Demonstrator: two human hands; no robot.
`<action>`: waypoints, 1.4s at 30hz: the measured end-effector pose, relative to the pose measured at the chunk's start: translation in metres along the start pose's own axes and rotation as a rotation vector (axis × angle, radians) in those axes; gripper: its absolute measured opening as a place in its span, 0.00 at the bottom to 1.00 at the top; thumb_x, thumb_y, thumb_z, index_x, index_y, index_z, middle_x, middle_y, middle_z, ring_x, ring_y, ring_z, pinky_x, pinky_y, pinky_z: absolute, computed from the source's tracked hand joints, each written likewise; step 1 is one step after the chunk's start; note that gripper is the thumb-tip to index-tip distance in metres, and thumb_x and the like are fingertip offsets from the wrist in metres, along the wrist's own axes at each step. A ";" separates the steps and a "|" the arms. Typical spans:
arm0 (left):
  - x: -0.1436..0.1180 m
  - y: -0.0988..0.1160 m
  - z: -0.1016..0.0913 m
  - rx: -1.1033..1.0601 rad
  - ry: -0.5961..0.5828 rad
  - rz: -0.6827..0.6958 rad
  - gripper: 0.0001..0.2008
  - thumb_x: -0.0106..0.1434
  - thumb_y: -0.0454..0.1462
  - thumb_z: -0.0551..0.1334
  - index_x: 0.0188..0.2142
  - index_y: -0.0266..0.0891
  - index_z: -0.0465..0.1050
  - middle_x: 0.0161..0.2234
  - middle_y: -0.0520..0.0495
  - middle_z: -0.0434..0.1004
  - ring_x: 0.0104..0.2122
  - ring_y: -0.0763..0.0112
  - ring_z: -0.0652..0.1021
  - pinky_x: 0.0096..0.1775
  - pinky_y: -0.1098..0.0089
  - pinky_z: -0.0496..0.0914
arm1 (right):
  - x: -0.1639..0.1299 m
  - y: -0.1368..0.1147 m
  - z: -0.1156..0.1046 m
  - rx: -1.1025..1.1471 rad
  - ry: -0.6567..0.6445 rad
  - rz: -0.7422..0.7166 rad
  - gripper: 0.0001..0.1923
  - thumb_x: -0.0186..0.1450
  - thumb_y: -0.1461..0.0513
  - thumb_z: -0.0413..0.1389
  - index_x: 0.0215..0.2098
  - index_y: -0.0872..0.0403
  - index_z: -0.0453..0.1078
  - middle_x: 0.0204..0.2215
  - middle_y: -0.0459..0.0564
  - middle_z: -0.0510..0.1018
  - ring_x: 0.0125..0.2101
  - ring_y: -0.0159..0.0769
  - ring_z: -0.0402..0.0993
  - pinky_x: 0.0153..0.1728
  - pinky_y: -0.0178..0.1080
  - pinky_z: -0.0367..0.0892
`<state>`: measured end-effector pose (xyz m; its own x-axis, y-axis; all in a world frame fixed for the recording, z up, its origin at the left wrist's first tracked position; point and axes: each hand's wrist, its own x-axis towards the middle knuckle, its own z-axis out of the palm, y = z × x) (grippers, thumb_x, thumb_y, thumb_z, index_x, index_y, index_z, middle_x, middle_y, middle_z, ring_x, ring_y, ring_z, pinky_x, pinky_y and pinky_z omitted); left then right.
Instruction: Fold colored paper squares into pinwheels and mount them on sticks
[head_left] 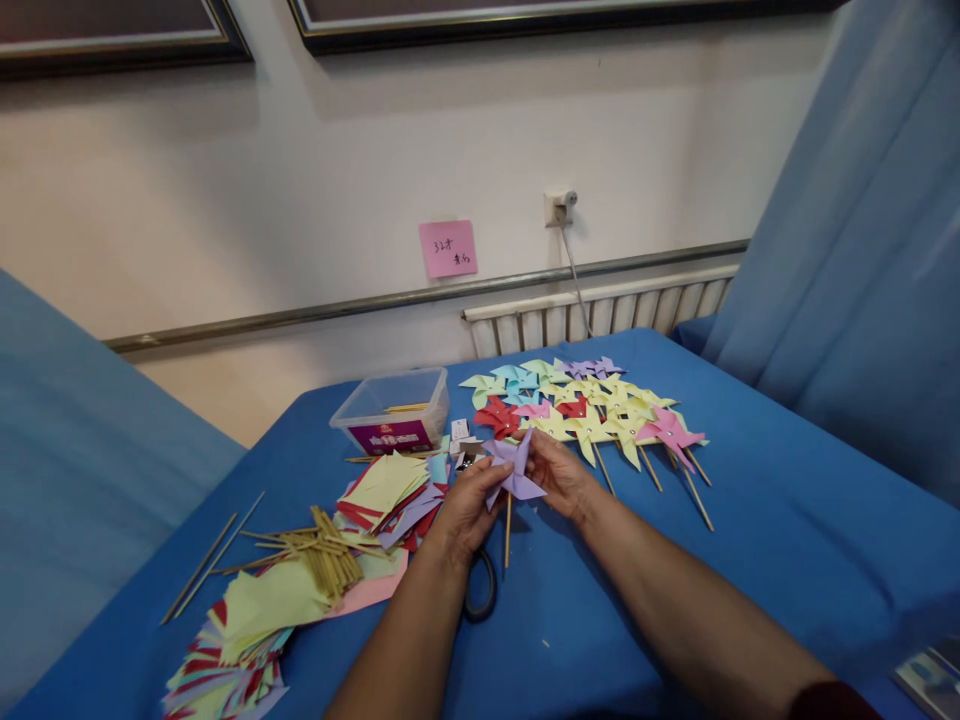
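Observation:
A purple paper pinwheel [514, 472] is held up between my two hands, its wooden stick [508, 530] pointing down. My left hand [471, 500] pinches it from the left, thumb on the folded paper. From the right, my right hand [559, 472] closes its fingers on the blades, with some fingertips hidden behind the paper. Beneath my left wrist lies a dark looped handle [481, 590], probably of scissors, mostly covered. Just behind my hands are finished pinwheels [589, 430] in yellow, red, pink, blue and purple. A small open box [469, 455] with dark bits stands beside my left hand.
A clear plastic tub [394, 405] with sticks inside stands at the back left. Stacks of coloured paper [386, 490] and a bundle of wooden sticks [330, 560] lie left. More fanned paper [232, 660] is at the front left. Blue cloth [750, 600] covers the table.

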<state>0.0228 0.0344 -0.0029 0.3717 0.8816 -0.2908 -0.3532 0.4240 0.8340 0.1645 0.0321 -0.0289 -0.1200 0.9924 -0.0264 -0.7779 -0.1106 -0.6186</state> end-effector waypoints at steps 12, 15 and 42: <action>-0.002 -0.001 0.003 0.034 0.022 0.028 0.14 0.49 0.33 0.72 0.37 0.37 0.78 0.32 0.49 0.81 0.29 0.75 0.77 0.34 0.75 0.69 | 0.001 0.002 -0.006 -0.014 -0.007 -0.009 0.14 0.56 0.52 0.67 0.34 0.53 0.76 0.22 0.42 0.75 0.21 0.28 0.68 0.26 0.32 0.66; -0.003 0.000 0.004 0.024 0.023 0.022 0.13 0.48 0.33 0.72 0.36 0.38 0.79 0.31 0.50 0.81 0.29 0.75 0.77 0.34 0.75 0.69 | 0.001 0.002 -0.007 -0.006 0.006 -0.010 0.13 0.55 0.54 0.68 0.32 0.53 0.76 0.18 0.40 0.72 0.19 0.27 0.65 0.24 0.32 0.64; 0.009 -0.009 -0.002 0.210 0.196 0.295 0.16 0.43 0.41 0.74 0.31 0.35 0.79 0.28 0.47 0.79 0.27 0.71 0.75 0.34 0.71 0.67 | 0.000 -0.002 -0.003 -0.218 0.026 -0.086 0.16 0.51 0.53 0.70 0.28 0.54 0.73 0.20 0.42 0.73 0.20 0.26 0.63 0.23 0.31 0.59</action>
<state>0.0274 0.0391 -0.0140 0.1028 0.9904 -0.0922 -0.2292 0.1138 0.9667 0.1678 0.0320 -0.0303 -0.0412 0.9990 0.0152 -0.6324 -0.0143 -0.7745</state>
